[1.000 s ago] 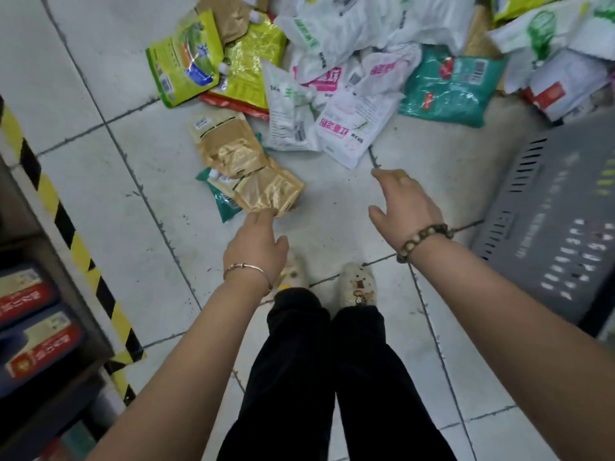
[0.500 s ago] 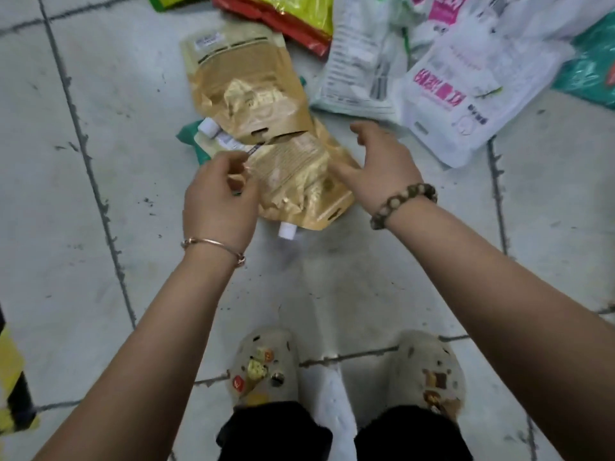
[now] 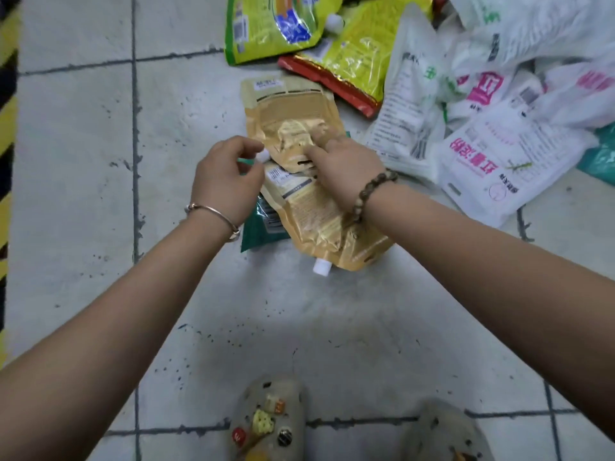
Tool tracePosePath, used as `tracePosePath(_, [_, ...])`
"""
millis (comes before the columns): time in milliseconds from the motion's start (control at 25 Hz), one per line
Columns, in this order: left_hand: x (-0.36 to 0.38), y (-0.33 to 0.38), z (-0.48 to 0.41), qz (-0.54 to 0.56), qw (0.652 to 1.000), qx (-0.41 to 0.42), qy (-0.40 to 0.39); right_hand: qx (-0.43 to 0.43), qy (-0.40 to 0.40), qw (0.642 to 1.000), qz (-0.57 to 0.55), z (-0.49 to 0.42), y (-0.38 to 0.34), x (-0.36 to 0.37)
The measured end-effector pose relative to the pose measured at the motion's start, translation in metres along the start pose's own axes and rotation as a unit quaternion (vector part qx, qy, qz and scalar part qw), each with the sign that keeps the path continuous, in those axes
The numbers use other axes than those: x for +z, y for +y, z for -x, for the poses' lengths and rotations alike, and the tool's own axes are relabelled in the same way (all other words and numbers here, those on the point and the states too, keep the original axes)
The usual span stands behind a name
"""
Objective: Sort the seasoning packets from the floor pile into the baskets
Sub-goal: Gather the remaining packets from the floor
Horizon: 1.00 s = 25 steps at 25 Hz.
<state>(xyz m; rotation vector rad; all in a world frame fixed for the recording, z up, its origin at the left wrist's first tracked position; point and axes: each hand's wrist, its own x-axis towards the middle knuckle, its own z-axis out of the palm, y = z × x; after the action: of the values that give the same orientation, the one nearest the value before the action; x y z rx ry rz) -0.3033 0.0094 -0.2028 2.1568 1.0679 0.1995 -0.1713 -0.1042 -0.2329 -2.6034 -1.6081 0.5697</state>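
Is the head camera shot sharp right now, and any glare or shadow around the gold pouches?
Head view: centre sharp, far gold pouch shows crinkle glare; soft shadow darkens the floor below the near gold pouch; striped tape at the left edge is smeared.

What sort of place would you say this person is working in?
Probably a shop or stockroom floor: barcoded seasoning packets lie heaped on scuffed pale tiles, and yellow-and-black hazard tape runs along the left edge.

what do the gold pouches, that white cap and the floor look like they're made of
Gold pouches: likely flexible metallised plastic film, glossy; the creases catch light. White cap: looks like hard matte plastic. Floor: probably glazed ceramic tile, pale and speckled, with dark grout lines.
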Motion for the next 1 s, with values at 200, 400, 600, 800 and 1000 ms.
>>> tracePosePath(200, [-0.021,-0.005,0.0,0.022,0.998,0.053,-0.035,0.03,0.202,0.975,-0.092,0.002,0.023,-0.04])
tracePosePath(400, [-0.037,0.028,0.005,0.132,0.985,0.086,-0.066,-0.043,0.39,0.875,-0.284,0.032,0.024,-0.113])
tracePosePath(600, [-0.027,0.056,0.016,0.232,0.97,0.036,-0.061,-0.013,0.37,0.85,-0.375,0.045,0.012,-0.14])
tracePosePath(800, [-0.032,0.047,0.016,0.179,0.984,0.002,0.005,0.163,0.378,0.739,-0.533,0.057,0.027,-0.091])
tracePosePath(1000, [-0.035,0.009,0.029,0.221,0.966,-0.13,0.043,0.348,-0.057,0.836,-0.421,0.07,0.032,-0.003])
